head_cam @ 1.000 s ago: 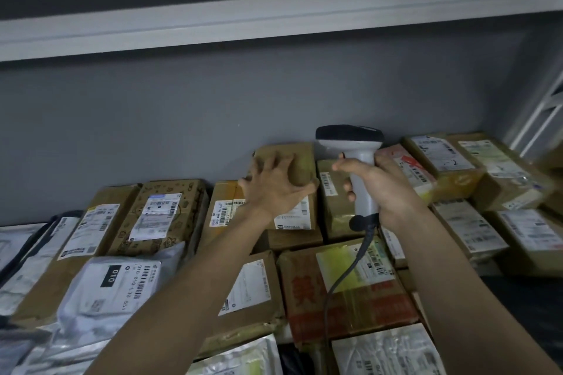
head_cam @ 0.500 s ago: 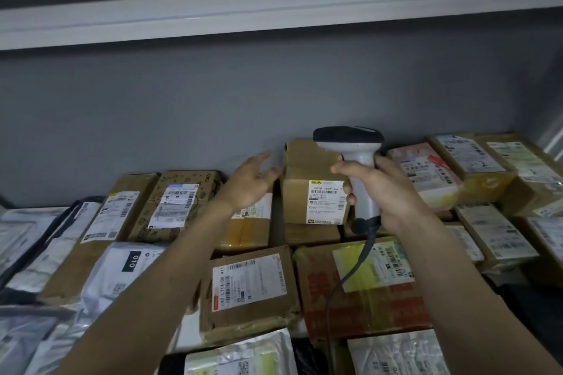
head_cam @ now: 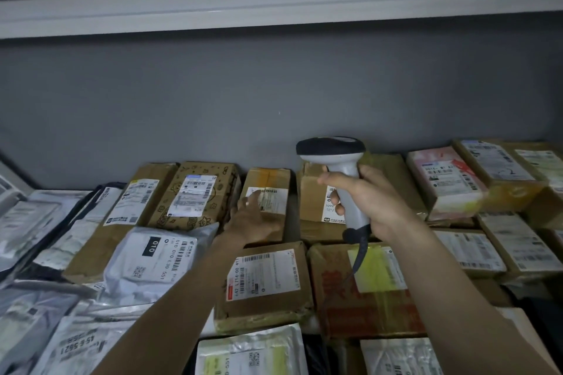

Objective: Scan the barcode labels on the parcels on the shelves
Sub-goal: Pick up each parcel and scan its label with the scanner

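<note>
My right hand (head_cam: 373, 202) grips the handle of a white barcode scanner (head_cam: 338, 161) with a black head. Its cable hangs down over the parcels. Behind the scanner stands a brown cardboard box (head_cam: 312, 195) whose white label is partly hidden by the handle. My left hand (head_cam: 251, 218) lies with straight fingers on a small brown box (head_cam: 269, 183) and touches the edge of its barcode label (head_cam: 271, 198). Cardboard boxes and plastic mailers with labels cover the shelf.
A patterned brown box (head_cam: 198, 192) and a long box (head_cam: 134, 207) lie to the left, with grey mailers (head_cam: 152, 256) in front. A labelled box (head_cam: 265, 280) and a red-printed box (head_cam: 365, 283) sit near me. A grey wall (head_cam: 274, 94) backs the shelf.
My left hand let go of the upright box, moved left and down, and now rests on the small box. The scanner hand stayed roughly in place. The view shifted left.
</note>
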